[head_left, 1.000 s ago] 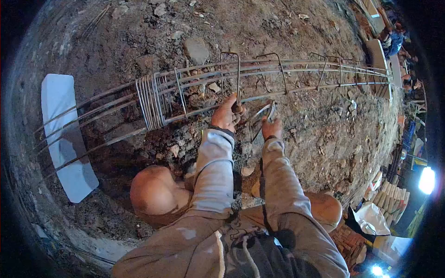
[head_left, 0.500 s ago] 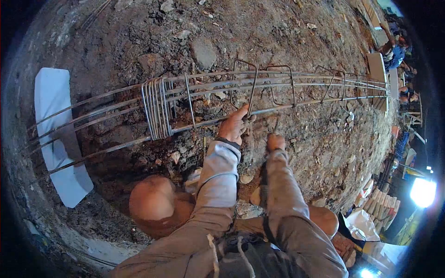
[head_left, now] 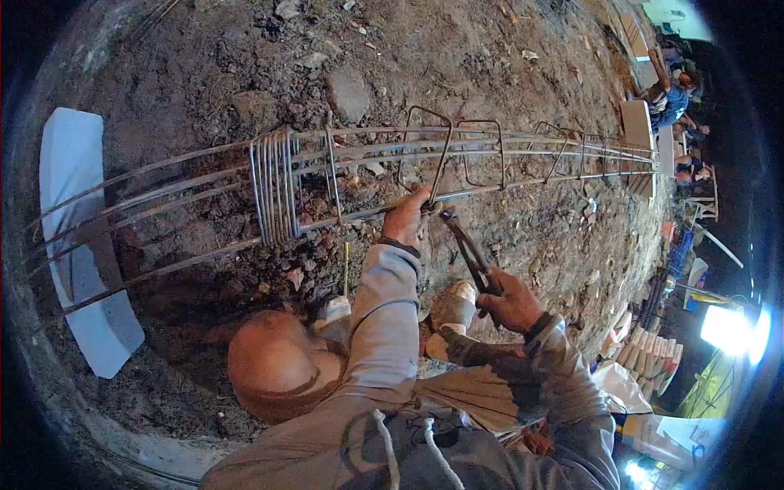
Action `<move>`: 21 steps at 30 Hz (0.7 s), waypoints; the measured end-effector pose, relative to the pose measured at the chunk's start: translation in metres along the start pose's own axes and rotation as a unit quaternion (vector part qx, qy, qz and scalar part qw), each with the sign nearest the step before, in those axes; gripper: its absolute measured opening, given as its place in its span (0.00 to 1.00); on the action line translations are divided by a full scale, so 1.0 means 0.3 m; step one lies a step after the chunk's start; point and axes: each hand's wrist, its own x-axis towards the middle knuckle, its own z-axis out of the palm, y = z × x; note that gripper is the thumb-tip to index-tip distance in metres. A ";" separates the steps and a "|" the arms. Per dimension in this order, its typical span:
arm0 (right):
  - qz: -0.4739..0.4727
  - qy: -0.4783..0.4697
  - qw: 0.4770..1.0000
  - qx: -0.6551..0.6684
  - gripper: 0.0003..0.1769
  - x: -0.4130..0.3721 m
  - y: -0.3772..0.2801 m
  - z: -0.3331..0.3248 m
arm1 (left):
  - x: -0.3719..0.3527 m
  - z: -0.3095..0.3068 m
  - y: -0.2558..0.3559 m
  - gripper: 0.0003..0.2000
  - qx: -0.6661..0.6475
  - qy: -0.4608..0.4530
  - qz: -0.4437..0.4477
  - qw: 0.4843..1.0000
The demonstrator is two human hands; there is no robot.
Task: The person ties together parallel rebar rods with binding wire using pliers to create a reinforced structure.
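A long rebar cage [head_left: 359, 214] of several thin bars runs across the view above the ground. My left hand [head_left: 406, 220] is closed at the front bar, gripping the lower corner of a rectangular wire stirrup [head_left: 443, 163]. To its right, my right hand [head_left: 510, 302] is closed on the handles of a pair of pincers [head_left: 467, 249]. The pincers point up and left, their head close beside my left fingers. Whether the jaws touch wire there is too small to tell. A tight bundle of stirrups [head_left: 274, 188] hangs on the bars to the left.
A pale block [head_left: 90, 237] lies under the bars at left; another block [head_left: 637, 135] is at the far right end. A thin upright stick [head_left: 346, 265] stands by my shoe. A co-worker [head_left: 674, 98] is at far right, near a bright lamp [head_left: 729, 328].
My right hand has moved back and down to the right, and the pincers now show clearly in it. My left hand stays at the stirrup. The view has shifted slightly.
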 end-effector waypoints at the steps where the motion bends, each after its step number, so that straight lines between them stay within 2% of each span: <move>1: -0.001 0.003 1.000 -0.004 0.24 -0.012 -0.021 -0.010 | -0.004 0.001 0.006 0.12 -0.006 -0.004 -0.009 1.000; 3: -0.110 0.084 0.958 -0.253 0.33 -0.049 -0.124 -0.036 | -0.011 -0.001 0.013 0.11 -0.017 -0.009 -0.027 0.999; 4: -0.025 0.060 0.947 -0.314 0.41 -0.063 -0.202 -0.046 | -0.015 -0.002 0.011 0.11 -0.020 -0.009 -0.026 0.999; 5: -0.025 0.060 0.947 -0.315 0.41 -0.061 -0.205 -0.047 | -0.018 -0.003 0.007 0.11 -0.036 -0.015 -0.016 0.999; 7: -0.102 0.252 0.835 -0.478 0.43 -0.059 -0.209 -0.050 | -0.023 0.011 0.016 0.11 -0.053 -0.023 -0.005 0.998; 8: -0.103 0.252 0.834 -0.479 0.43 -0.057 -0.218 -0.051 | -0.027 0.026 0.031 0.09 -0.064 0.015 -0.027 0.997; 9: -0.108 0.273 0.811 -0.506 0.43 -0.057 -0.234 -0.049 | -0.032 0.035 0.036 0.08 -0.075 0.053 -0.050 0.995; 11: -0.117 0.312 0.763 -0.555 0.44 -0.058 -0.262 -0.042 | -0.025 0.034 0.014 0.09 -0.091 0.042 -0.027 0.995; 12: -0.118 0.301 0.772 -0.548 0.43 -0.058 -0.268 -0.042 | -0.019 0.029 0.004 0.10 -0.107 0.031 -0.003 0.994; 15: -0.147 0.289 0.755 -0.569 0.41 -0.051 -0.278 -0.038 | 0.003 -0.004 -0.010 0.11 -0.079 -0.023 -0.019 0.996; 18: -0.133 0.289 0.753 -0.576 0.39 -0.056 -0.297 -0.031 | -0.018 0.016 0.008 0.10 -0.056 0.024 -0.055 0.997; 21: -0.142 0.311 0.734 -0.587 0.38 -0.056 -0.302 -0.022 | -0.063 0.044 0.040 0.10 -0.044 0.022 -0.048 0.998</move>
